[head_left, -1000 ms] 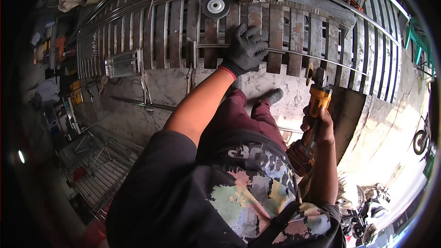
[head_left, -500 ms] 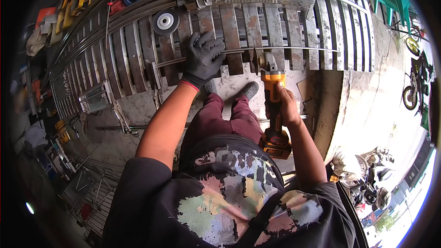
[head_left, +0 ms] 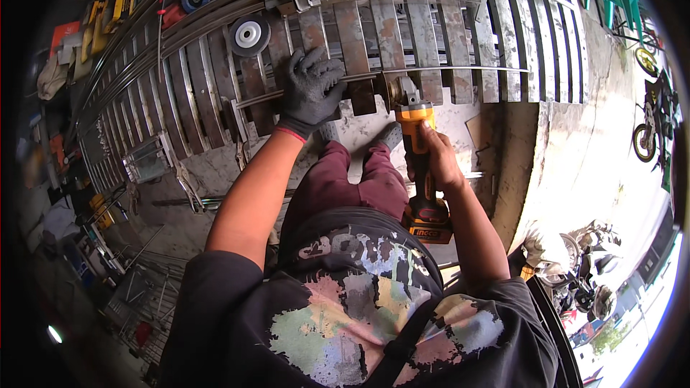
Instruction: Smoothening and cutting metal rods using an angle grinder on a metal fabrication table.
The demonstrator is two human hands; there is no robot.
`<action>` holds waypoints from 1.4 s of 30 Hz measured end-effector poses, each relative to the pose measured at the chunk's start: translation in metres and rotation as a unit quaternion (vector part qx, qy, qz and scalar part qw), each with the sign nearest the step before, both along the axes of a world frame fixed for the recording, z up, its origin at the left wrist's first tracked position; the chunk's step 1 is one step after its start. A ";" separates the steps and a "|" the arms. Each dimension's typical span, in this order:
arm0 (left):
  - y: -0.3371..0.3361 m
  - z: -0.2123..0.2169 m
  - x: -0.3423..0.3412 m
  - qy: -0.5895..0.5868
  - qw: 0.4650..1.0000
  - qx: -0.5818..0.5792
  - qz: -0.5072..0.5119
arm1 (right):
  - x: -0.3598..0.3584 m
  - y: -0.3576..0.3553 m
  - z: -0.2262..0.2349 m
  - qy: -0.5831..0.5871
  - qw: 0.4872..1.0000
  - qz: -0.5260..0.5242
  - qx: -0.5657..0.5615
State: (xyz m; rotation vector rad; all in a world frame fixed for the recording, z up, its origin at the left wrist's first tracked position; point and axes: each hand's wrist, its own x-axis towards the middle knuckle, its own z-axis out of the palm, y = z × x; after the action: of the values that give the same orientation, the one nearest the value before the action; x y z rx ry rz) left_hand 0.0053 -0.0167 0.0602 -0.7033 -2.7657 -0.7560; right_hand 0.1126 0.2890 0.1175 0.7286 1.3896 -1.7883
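My left hand (head_left: pixel 311 88), in a dark work glove, presses flat on the rusty metal slats of a curved steel frame (head_left: pixel 460 36) lying in front of me. My right hand (head_left: pixel 435 158), bare, grips the orange body of a cordless angle grinder (head_left: pixel 420 165). The grinder's head (head_left: pixel 402 92) sits against the thin rod that runs across the slats, just right of my gloved hand. My feet and dark red trousers (head_left: pixel 352 187) show below the frame.
A spare grinding disc (head_left: pixel 249 34) lies on the slats to the upper left. Clamps and hand tools (head_left: pixel 183 187) lie on the concrete at left, with yellow tools (head_left: pixel 108 18) beyond. Motorbikes (head_left: pixel 650 133) stand at the right, another (head_left: pixel 586 273) lower right.
The view has swung so the frame sits more centred. My right hand has brought the grinder up from beside my leg to the rod on the slats. My left hand stays on the slats.
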 end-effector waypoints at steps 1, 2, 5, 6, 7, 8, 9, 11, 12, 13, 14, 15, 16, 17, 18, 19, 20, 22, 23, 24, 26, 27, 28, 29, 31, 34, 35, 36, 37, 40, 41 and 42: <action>0.000 0.000 0.000 0.002 1.000 0.003 -0.001 | 0.000 -0.001 -0.001 -0.001 1.000 -0.003 -0.011; 0.000 0.000 0.000 0.003 1.000 0.006 -0.003 | 0.000 -0.001 0.000 -0.002 1.000 -0.003 -0.012; -0.001 -0.003 -0.001 -0.003 1.000 -0.001 -0.003 | -0.001 -0.002 0.002 0.002 1.000 -0.002 -0.004; -0.001 -0.003 -0.001 -0.003 1.000 -0.002 -0.003 | 0.000 -0.001 -0.001 0.000 1.000 0.000 -0.007; -0.001 -0.002 0.000 -0.003 1.000 -0.004 -0.002 | 0.000 -0.001 -0.003 -0.003 1.000 0.002 -0.011; -0.001 -0.002 0.001 -0.003 1.000 -0.007 -0.002 | 0.000 -0.002 -0.003 -0.004 1.000 0.002 -0.012; -0.001 -0.003 0.001 -0.003 1.000 -0.008 -0.001 | 0.000 -0.003 -0.002 -0.003 1.000 0.003 -0.012; -0.002 -0.003 0.001 0.009 1.000 0.008 -0.005 | 0.000 -0.004 -0.001 -0.001 1.000 0.005 -0.012; -0.002 -0.004 0.003 0.009 1.000 0.007 -0.004 | 0.000 -0.004 -0.003 -0.004 1.000 0.004 -0.011; -0.001 -0.002 0.003 0.012 1.000 0.009 -0.001 | 0.000 -0.004 -0.004 -0.007 1.000 0.002 -0.010; 0.000 0.000 0.003 0.016 1.000 0.011 0.002 | 0.000 -0.005 -0.004 -0.007 1.000 0.003 -0.011; -0.001 0.000 0.004 0.015 1.000 0.010 0.003 | 0.000 -0.005 -0.004 -0.005 1.000 0.005 -0.008; -0.001 0.000 0.004 0.014 1.000 0.004 0.003 | 0.000 -0.005 -0.004 -0.003 1.000 0.008 -0.005; -0.001 0.001 0.004 0.012 1.000 -0.001 0.003 | 0.000 -0.005 -0.003 -0.004 1.000 0.010 -0.006; -0.001 0.001 0.004 0.011 1.000 -0.003 0.005 | 0.000 -0.005 -0.004 -0.009 1.000 0.000 -0.012; -0.001 0.002 0.003 0.011 1.000 -0.003 0.001 | -0.001 -0.006 -0.004 -0.013 1.000 -0.009 -0.018; -0.001 0.002 0.002 0.010 1.000 -0.004 -0.002 | -0.001 -0.007 -0.004 -0.013 1.000 -0.006 -0.020; -0.001 0.001 0.002 0.006 1.000 -0.005 0.001 | 0.000 -0.007 -0.002 -0.006 1.000 -0.007 -0.014; -0.001 0.000 0.002 0.003 1.000 -0.004 0.001 | 0.000 -0.006 -0.003 -0.007 1.000 -0.005 -0.015; -0.001 0.000 0.003 0.003 1.000 -0.005 0.003 | -0.001 -0.005 -0.004 -0.009 1.000 -0.004 -0.014; -0.001 0.000 0.004 0.004 1.000 -0.007 0.003 | -0.001 -0.006 -0.005 -0.011 1.000 -0.003 -0.014; -0.002 -0.001 0.004 0.003 1.000 -0.008 0.004 | -0.002 -0.008 -0.004 -0.009 1.000 -0.004 -0.009; -0.002 -0.001 0.004 0.009 1.000 -0.001 0.003 | -0.002 -0.008 -0.004 -0.007 1.000 -0.003 -0.004; -0.002 -0.002 0.005 0.015 1.000 0.006 0.002 | -0.002 -0.008 -0.006 -0.008 1.000 -0.001 -0.005; -0.003 -0.005 0.003 0.022 1.000 0.009 -0.002 | -0.002 -0.008 -0.010 -0.009 1.000 -0.006 0.000; -0.002 -0.011 0.002 0.034 0.999 0.023 -0.011 | -0.002 -0.008 -0.005 -0.014 1.000 -0.013 0.010; -0.002 -0.011 0.002 0.038 0.999 0.021 -0.012 | -0.003 -0.007 -0.007 -0.010 1.000 -0.005 0.003; -0.003 -0.011 0.003 0.041 0.999 0.019 -0.014 | -0.003 -0.009 -0.006 -0.011 1.000 -0.004 0.002; -0.004 -0.011 0.003 0.041 0.999 0.018 -0.013 | -0.004 -0.009 -0.004 -0.006 1.000 -0.004 0.003; -0.004 -0.010 0.002 0.035 0.999 0.016 -0.020 | -0.004 -0.008 -0.006 -0.004 1.000 -0.003 0.006; -0.004 -0.010 0.002 0.034 0.999 0.010 -0.020 | -0.004 -0.008 -0.007 -0.007 1.000 -0.002 0.007; -0.004 -0.009 0.002 0.033 0.999 0.004 -0.020 | -0.003 -0.008 -0.007 -0.007 1.000 -0.002 0.007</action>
State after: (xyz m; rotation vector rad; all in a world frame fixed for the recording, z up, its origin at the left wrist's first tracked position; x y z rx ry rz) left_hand 0.0072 -0.0209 0.0512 -0.7711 -2.6968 -0.7370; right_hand 0.1091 0.2807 0.1106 0.7513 1.3937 -1.7752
